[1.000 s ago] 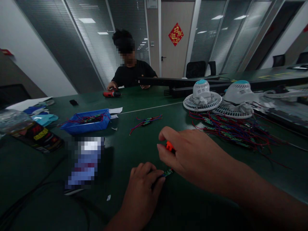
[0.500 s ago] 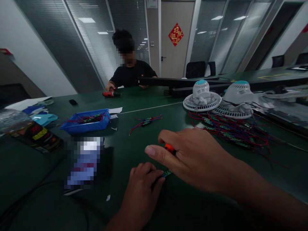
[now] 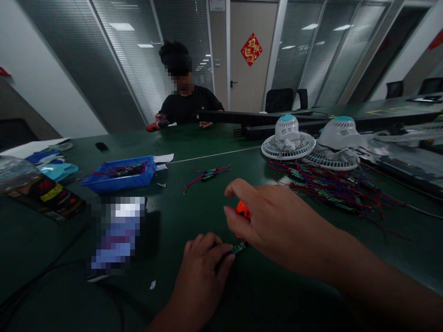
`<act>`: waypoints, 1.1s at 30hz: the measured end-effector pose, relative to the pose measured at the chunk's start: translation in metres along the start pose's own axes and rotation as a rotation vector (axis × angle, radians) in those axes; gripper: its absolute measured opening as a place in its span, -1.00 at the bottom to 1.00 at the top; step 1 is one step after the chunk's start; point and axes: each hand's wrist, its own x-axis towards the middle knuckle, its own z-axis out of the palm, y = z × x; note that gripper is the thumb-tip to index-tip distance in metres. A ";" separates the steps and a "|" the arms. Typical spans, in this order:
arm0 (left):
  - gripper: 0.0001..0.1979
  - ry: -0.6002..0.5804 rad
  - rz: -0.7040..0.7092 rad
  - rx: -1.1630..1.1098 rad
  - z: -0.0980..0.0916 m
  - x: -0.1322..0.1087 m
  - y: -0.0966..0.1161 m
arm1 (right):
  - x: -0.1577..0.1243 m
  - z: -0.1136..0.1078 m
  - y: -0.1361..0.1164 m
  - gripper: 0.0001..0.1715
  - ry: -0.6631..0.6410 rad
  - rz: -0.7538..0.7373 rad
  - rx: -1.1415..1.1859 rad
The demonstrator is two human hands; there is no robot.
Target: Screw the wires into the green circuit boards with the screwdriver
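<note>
- Head view: the left hand [image 3: 204,269] lay knuckles-up on the green surface [image 3: 194,138] near its near edge. The fingers were curled down, and their tips pinned one end of a small green circuit board [image 3: 239,248] flat against the surface.
- Head view: the free end of the circuit board protruded to the right of the left fingertips, directly below the right hand [image 3: 280,226].
- Head view: the right hand was closed around an orange-handled tool [image 3: 242,210]. Only the orange part was visible, between the thumb and the bent forefinger. The tip was hidden, so contact with the board could not be confirmed.
- Head view: a loose bundle of red-wired boards [image 3: 207,174] lay near the middle of the surface, beyond both hands and apart from them.
- Head view: a blue tray [image 3: 138,177] holding more wired boards stood towards the left edge.
- Head view: a large pile of wired boards [image 3: 332,188] was spread towards the right edge. Two white fan units [image 3: 290,138] stood just behind the pile.
- Head view: a printed packet [image 3: 44,196] lay near the left edge.
- Head view: a co-worker [image 3: 187,102] sat at the far edge, with one hand on a red power screwdriver [image 3: 154,125].
</note>
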 end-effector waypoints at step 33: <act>-0.80 0.011 0.000 -0.002 -0.002 0.000 0.002 | -0.003 0.005 0.002 -0.75 0.078 -0.022 0.115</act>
